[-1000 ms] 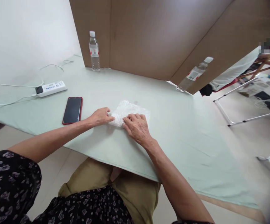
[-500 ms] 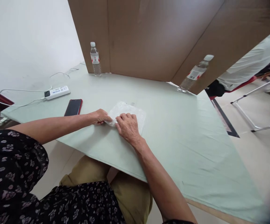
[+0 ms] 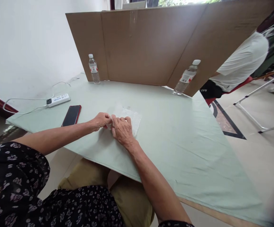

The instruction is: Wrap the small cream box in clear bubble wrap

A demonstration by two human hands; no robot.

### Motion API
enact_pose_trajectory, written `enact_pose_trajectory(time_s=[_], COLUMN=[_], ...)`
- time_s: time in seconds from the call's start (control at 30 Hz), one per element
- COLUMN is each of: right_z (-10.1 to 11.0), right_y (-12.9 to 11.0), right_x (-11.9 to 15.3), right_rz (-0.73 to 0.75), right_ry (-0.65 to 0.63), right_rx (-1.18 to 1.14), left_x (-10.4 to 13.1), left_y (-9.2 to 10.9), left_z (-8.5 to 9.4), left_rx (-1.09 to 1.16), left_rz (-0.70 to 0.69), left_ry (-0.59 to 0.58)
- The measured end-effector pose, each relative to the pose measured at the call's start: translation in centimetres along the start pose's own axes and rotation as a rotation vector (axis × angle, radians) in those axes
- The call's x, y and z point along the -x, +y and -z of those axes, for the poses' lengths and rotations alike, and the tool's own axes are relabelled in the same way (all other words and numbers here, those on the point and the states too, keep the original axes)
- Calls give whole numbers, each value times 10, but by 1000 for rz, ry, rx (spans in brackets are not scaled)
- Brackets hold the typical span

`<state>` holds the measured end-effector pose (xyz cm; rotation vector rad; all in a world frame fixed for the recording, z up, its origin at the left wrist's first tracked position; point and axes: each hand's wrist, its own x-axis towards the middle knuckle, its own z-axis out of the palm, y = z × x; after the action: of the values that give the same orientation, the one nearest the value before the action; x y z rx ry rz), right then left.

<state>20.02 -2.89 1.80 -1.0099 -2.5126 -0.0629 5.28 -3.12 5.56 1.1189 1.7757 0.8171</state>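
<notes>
A clear plastic bag (image 3: 131, 117) with something white inside lies flat on the pale green tablecloth (image 3: 175, 132). My left hand (image 3: 100, 120) pinches the bag's near left corner. My right hand (image 3: 121, 129) rests on the bag's near edge, its fingers curled and pressing down right beside the left fingertips. Most of the bag's near half is hidden under my hands.
A red-edged phone (image 3: 71, 115) lies left of my hands, a white power strip (image 3: 57, 100) with cables behind it. Two water bottles (image 3: 93, 69) (image 3: 185, 78) stand against a folded cardboard screen (image 3: 156, 44). Another person (image 3: 238, 66) sits at the right behind the screen.
My right hand has slid left along the bag's near edge until it meets my left hand. The view has tilted up, showing the top of the cardboard screen.
</notes>
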Motion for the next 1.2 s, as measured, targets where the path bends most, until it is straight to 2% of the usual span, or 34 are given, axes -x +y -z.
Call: enact_pose_trajectory(time_s=[0.23,0.4,0.5,0.57,0.67,0.73,0.8,0.87,0.97,1.03,1.2], right_z=[6,6,6,7,12,18,25,32,39,40,27], right_y=[4,1,1,1,2,6,14,25,40,45,45], right_x=[4,8,8,8,14,24,36,49,66,72,66], right_rz=[-74,-132,-145,-158,-178,-212,-308,-479,-765,-887,-1006], right_ry=[-17,23,30,26,36,103,195,217,59,-34,-30], right_rx=[-136,-140,-155,-174,-214,-210,-194,-220,-360,-468,-559], left_x=[-1,1,-2,-6,-10,-12,-14,-15,-18,-20,-23], left_y=[-5,5,0,-9,-26,-37,-45,-51,-56,-58,-62], left_z=[-3,13,17,13,2,-5,-10,-13,-16,-18,-21], left_rx=[-11,55,72,5,-248,-381,-432,-434,-416,-404,-338], left_rz=[-140,-159,-206,-311,-616,-806,-959,-1067,-1144,-1172,-1200], left_ry=[-96,-397,-473,-413,-225,-95,-4,51,89,97,98])
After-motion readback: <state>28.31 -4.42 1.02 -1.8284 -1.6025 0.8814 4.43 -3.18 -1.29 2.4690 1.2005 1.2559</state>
